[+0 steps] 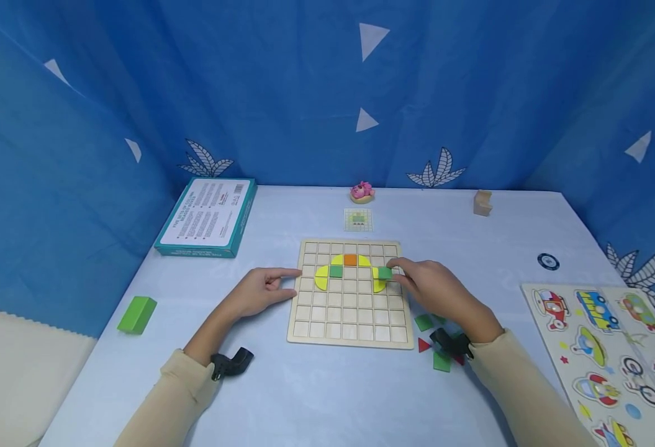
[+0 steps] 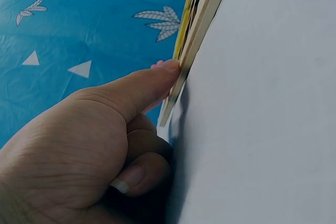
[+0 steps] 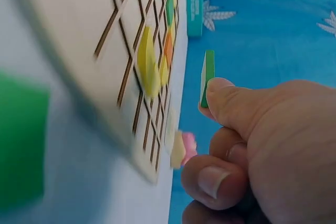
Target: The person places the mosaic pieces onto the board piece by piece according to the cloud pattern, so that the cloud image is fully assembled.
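Observation:
A wooden grid board (image 1: 349, 316) lies flat on the table. On it are yellow quarter-round pieces (image 1: 321, 277), an orange square tile (image 1: 350, 260) and a green square tile (image 1: 336, 271). Between thumb and finger my right hand (image 1: 434, 287) pinches another green square tile (image 3: 209, 78), held just above the board's right side and overlapping a yellow piece there in the head view. Thumb and index finger of my left hand (image 1: 257, 290) reach out straight to the board's left edge, the fingertip touching it in the left wrist view; the other fingers are curled in.
Loose green tiles (image 1: 441, 361) and red triangles (image 1: 424, 344) lie beneath my right wrist. A small pattern card (image 1: 357, 220) and pink figurine (image 1: 362, 191) sit behind the board. Around stand a teal box (image 1: 207, 217), green block (image 1: 137, 315), wooden block (image 1: 482, 203) and picture puzzle (image 1: 606, 354).

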Action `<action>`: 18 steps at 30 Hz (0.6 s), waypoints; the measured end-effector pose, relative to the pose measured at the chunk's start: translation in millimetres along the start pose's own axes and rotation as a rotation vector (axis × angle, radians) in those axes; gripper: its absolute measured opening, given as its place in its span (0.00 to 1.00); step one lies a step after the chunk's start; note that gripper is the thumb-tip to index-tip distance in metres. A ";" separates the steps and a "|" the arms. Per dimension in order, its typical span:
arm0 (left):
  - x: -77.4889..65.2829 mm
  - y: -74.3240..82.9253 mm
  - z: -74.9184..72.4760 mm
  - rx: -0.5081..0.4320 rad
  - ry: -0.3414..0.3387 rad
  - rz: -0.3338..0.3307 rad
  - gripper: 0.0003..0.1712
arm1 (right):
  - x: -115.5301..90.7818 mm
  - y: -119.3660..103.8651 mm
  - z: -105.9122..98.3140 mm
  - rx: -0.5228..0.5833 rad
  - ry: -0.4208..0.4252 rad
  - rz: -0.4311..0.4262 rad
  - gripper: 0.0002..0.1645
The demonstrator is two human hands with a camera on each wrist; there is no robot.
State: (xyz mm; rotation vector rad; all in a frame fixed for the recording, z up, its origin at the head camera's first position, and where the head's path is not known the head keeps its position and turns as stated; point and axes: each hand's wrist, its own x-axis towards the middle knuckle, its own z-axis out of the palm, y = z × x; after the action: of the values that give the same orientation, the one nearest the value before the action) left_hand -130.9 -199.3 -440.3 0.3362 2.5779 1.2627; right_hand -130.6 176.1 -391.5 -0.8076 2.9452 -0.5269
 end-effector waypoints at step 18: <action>0.9 -1.8 0.2 -0.005 -0.001 -0.001 0.24 | 45.7 -35.1 33.7 0.009 -0.047 0.012 0.21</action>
State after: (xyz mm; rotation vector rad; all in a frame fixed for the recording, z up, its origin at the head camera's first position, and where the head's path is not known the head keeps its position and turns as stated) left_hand -131.9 -200.0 -442.0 0.3351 2.5731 1.2688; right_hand -148.6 114.3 -409.3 -0.7897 2.9012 -0.5131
